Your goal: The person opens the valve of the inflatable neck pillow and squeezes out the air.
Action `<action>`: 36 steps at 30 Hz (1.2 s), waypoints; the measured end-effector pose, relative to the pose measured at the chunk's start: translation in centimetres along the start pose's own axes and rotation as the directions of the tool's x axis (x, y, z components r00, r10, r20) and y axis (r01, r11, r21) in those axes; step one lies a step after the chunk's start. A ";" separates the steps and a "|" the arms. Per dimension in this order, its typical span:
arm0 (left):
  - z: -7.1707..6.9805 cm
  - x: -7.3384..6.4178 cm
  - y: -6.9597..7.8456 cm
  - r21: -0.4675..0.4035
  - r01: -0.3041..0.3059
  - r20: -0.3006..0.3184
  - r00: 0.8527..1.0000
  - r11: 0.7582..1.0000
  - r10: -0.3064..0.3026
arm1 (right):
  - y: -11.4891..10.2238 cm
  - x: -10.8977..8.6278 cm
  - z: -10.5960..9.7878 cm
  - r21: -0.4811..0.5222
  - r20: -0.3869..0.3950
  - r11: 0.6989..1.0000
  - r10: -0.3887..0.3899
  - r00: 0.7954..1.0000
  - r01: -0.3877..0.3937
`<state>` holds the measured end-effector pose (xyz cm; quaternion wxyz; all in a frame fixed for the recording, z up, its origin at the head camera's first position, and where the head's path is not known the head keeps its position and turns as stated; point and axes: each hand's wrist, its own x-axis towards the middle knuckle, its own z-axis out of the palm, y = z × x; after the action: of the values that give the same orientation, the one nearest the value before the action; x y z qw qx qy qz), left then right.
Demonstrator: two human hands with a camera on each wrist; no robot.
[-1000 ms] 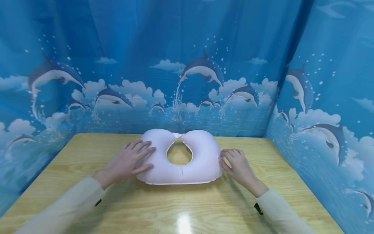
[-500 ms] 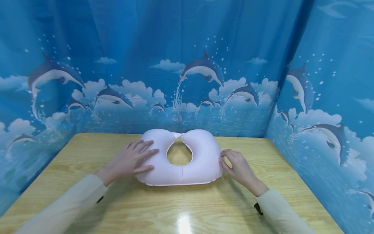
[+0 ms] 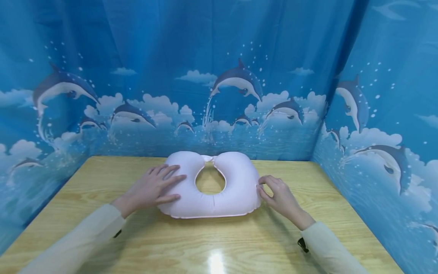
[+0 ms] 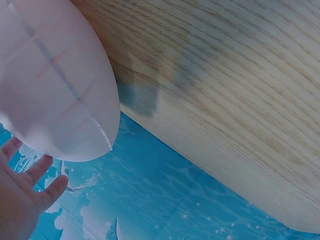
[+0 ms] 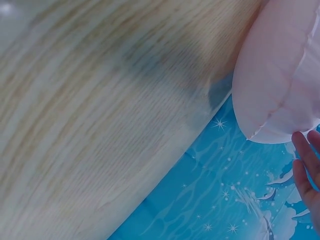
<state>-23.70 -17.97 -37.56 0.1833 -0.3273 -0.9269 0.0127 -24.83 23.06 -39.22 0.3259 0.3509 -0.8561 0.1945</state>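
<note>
Since everything centers on one thing, start with the pale pink neck pillow (image 3: 236, 182): it's sitting on a wood-grain counter (image 3: 171, 243), near the far edge, puffed up and shaped like a chunky U. Its two ends point away from the person, with a small pale strap (image 3: 207, 158) bridging them, and the counter shows through the round gap in the middle.

Left hand (image 3: 150, 186) is resting on the left side of the pillow, fingers (image 3: 176, 178) spread pretty wide and not wrapped around anything. Right hand (image 3: 280, 196) is over at the right side, thumb and index finger close together and pinching at the pillow's edge; can't really tell which little bit they've got. Both wrist views show a seam (image 4: 55, 65) running along the pillow's side.

Both arms are in light sleeves (image 3: 75, 239), with a small dark piece (image 3: 302, 244) under each cuff. Blue curtains (image 3: 171, 57) with jumping dolphins and clouds hang behind and off to the side, and there's a bright glare spot (image 3: 215, 262) on the near part of the counter.
</note>
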 end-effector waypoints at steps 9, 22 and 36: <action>0.1 -0.1 0.0 0.002 0.001 -0.001 1.000 1.000 -0.001 | 0.0 -0.1 -0.1 0.027 0.004 1.000 0.013 1.000 -0.013; 0.0 -0.3 0.0 0.001 0.001 -0.030 1.000 1.000 -0.001 | 0.3 -0.1 0.2 0.061 -0.016 0.998 -0.003 1.000 0.003; -0.2 -0.5 0.0 -0.013 0.021 0.025 0.999 1.000 -0.020 | 0.6 -0.1 0.1 0.113 0.002 0.993 -0.024 1.000 0.024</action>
<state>-23.32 -18.27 -37.56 0.1697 -0.3188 -0.9325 0.0089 -25.28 23.47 -39.49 0.3065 0.3792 -0.8400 0.2381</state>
